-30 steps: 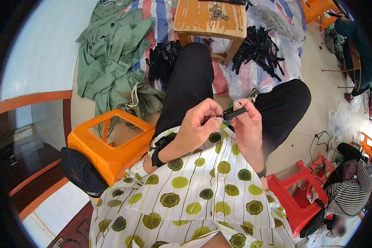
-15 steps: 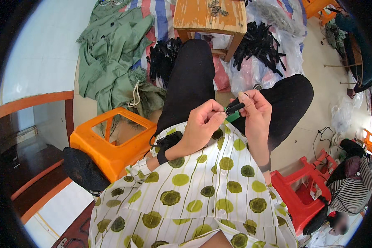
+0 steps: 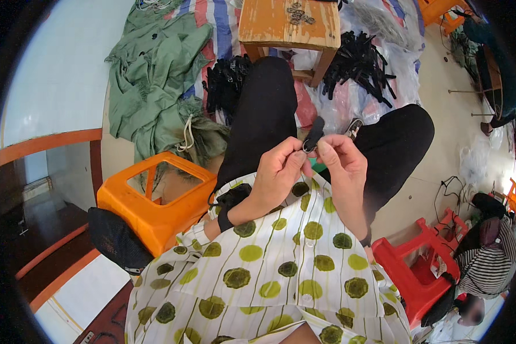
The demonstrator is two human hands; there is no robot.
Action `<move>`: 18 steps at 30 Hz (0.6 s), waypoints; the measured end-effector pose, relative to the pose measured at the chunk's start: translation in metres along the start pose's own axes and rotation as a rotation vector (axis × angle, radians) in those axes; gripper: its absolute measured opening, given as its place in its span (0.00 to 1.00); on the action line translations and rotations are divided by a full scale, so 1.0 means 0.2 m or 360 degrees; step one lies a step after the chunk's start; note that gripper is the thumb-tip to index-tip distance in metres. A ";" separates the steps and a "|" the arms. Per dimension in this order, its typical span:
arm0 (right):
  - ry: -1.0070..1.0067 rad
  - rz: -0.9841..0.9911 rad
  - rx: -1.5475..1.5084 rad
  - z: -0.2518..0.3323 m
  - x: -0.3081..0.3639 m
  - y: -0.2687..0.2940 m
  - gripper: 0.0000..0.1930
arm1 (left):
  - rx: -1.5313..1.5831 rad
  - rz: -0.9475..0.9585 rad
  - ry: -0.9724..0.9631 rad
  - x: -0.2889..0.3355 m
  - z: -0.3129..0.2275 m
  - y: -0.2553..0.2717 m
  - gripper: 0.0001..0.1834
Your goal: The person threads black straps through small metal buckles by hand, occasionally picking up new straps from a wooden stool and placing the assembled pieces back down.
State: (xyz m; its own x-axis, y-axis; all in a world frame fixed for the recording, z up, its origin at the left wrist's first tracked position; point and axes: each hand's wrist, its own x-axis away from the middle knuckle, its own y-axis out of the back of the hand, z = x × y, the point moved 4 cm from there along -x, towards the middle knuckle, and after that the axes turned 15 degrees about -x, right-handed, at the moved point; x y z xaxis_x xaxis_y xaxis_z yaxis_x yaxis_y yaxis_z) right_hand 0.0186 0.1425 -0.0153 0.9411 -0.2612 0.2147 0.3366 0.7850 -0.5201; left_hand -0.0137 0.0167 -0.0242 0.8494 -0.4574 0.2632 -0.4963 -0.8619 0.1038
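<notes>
Above my lap, a short black fabric strap (image 3: 313, 135) stands up between my hands, its free end pointing away from me. My left hand (image 3: 278, 172) is pinched at the strap's lower end, where a small shiny ring-like piece shows. Closed on the same end from the other side is my right hand (image 3: 344, 166), thumb against fingertips. The fingers partly cover the joint between strap and metal piece. Something green (image 3: 321, 162) shows just behind the fingers, mostly hidden.
A worn wooden stool (image 3: 289, 26) ahead carries several small metal rings (image 3: 299, 14). Black straps lie piled right (image 3: 358, 69) and left (image 3: 226, 83) of it. Green cloth (image 3: 155, 86) spreads at the left, near an orange plastic stool (image 3: 137, 200). A red stool (image 3: 413, 258) stands at right.
The strap has swung from lying sideways in my right fingers to standing upright. My right hand has moved left and down, close to my left hand.
</notes>
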 end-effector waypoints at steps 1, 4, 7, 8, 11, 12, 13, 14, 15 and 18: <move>-0.0003 0.0003 -0.0001 -0.01 0.00 0.00 0.06 | -0.0019 0.0012 -0.0038 0.00 0.00 0.00 0.08; 0.0074 0.0023 0.0053 -0.04 -0.02 0.04 0.06 | -0.0096 0.0070 -0.0072 0.00 0.02 -0.01 0.09; 0.0037 0.0079 0.0125 -0.05 -0.04 0.06 0.05 | -0.0136 0.0132 -0.0054 0.00 0.02 -0.02 0.11; -0.0013 0.0038 0.0102 -0.05 -0.04 0.06 0.06 | -0.0118 0.0146 -0.0042 0.00 0.02 -0.02 0.12; 0.0030 -0.0014 0.0016 -0.02 -0.04 0.02 0.06 | -0.0033 0.0057 -0.0074 -0.01 0.02 -0.01 0.13; 0.0124 -0.0032 -0.0042 0.01 -0.03 0.00 0.07 | -0.0032 0.0053 -0.0072 -0.01 0.02 -0.01 0.13; 0.0121 -0.0029 -0.0041 0.03 -0.03 -0.01 0.07 | -0.0062 0.0034 -0.0073 0.00 0.02 0.00 0.12; 0.0111 -0.0033 0.0021 0.05 -0.02 -0.03 0.07 | -0.0092 0.0014 -0.0073 0.00 0.03 0.00 0.11; 0.0105 -0.0042 0.0085 0.06 -0.02 -0.04 0.07 | -0.0090 0.0016 -0.0073 0.00 0.02 0.00 0.11; 0.0098 -0.0024 0.0066 0.03 -0.01 0.01 0.07 | -0.0327 -0.0035 -0.0188 0.01 -0.01 -0.01 0.10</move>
State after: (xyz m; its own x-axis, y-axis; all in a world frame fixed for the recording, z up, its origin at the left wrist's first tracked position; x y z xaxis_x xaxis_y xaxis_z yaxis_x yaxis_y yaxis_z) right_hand 0.0168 0.1471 -0.0118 0.9366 -0.3064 0.1701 0.3503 0.8028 -0.4825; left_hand -0.0110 0.0166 -0.0217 0.8697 -0.4716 0.1458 -0.4930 -0.8149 0.3048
